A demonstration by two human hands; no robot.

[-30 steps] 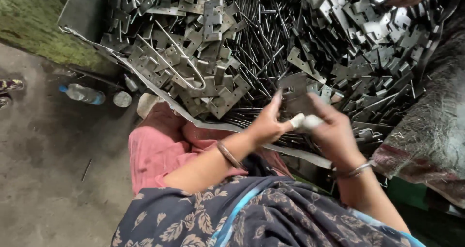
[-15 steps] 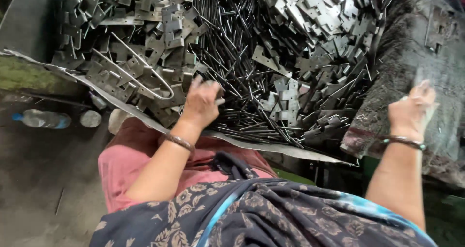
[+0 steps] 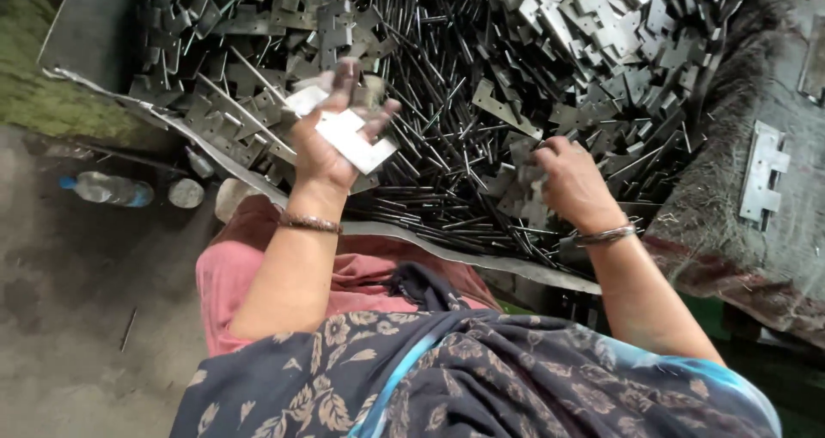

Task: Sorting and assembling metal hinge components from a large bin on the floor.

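The left hand (image 3: 331,137) is raised palm up over the heap at about 10 o'clock from the middle of the view, fingers loosely spread and only half curled. A flat, pale metal plate (image 3: 348,137) lies across its palm and fingers, held lightly rather than gripped tight. A thin bangle (image 3: 309,223) circles that wrist.

The right hand (image 3: 571,184) is down at about 2 o'clock, knuckles up, fingers curled into the pile and touching grey metal pieces (image 3: 524,189); whether it has closed on one cannot be told. A bracelet (image 3: 606,234) sits on that wrist.

Both hands work over a big metal tray (image 3: 86,34) heaped with stamped plates (image 3: 619,34) at 12 and 1 o'clock, and thin dark rods (image 3: 447,120) running down the centre. At 3 o'clock one notched plate (image 3: 763,176) lies alone on a rough grey cloth (image 3: 739,249). At 9 o'clock a plastic bottle (image 3: 107,189) rests on the dirt floor (image 3: 77,335).
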